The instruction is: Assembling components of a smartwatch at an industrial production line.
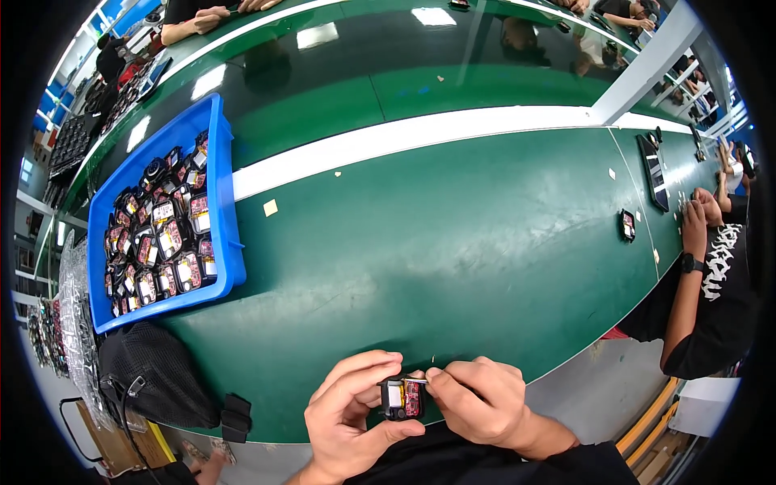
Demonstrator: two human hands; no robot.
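Near the front edge of the table, my left hand (349, 416) holds a small black electronic device (402, 399), its casing open to show a red circuit board, a pale rectangular part and a bit of yellow. Thumb and fingers grip it by its sides. My right hand (485, 400) is closed in a pinch at the upper right corner of the device. A thin, light-coloured sliver shows at its fingertips over the casing's top edge; its kind is too small to make out.
A blue bin (230, 242) full of similar open devices stands at left. Beside it lies a black mesh bag (153, 376). One device (627, 226) and a black tray (653, 174) lie far right, near a co-worker's hands (699, 214). A white divider (404, 133) crosses the green table (388, 242).
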